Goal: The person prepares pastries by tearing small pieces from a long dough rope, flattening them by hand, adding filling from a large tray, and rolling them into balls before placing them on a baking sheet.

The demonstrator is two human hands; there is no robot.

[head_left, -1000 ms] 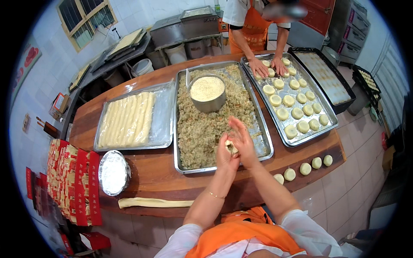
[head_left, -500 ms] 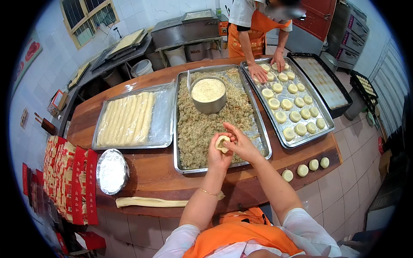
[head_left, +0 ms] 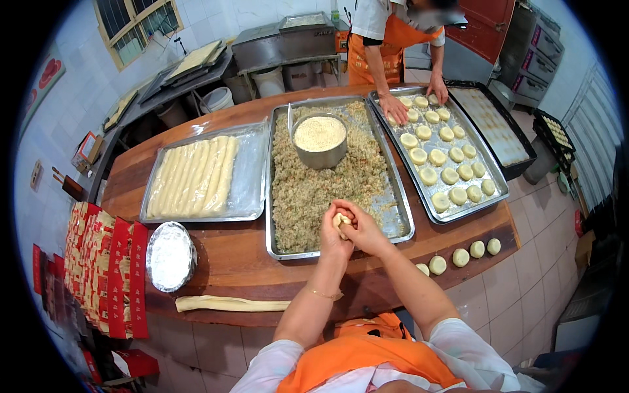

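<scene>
My left hand (head_left: 332,234) and my right hand (head_left: 360,228) are closed together around a small piece of pale dough (head_left: 340,223) above the steel tray of crumbly filling (head_left: 304,203). A steel pot of light granules (head_left: 320,134) sits in that tray. A long dough strip (head_left: 223,302) lies on the table's near edge, beside my left forearm. Several round dough pieces (head_left: 460,257) line the wood to the right of my forearms.
A covered tray of dough logs (head_left: 249,164) and a bowl of white powder (head_left: 169,255) are at left. A co-worker's hands (head_left: 395,105) rest on a tray of rounds (head_left: 478,200), beside a black pan (head_left: 524,164). Red packaging (head_left: 105,268) is stacked at left.
My hands have drawn closer together, and my right fingers now curl over the dough, hiding more of it. The co-worker's right hand has moved slightly right on the tray.
</scene>
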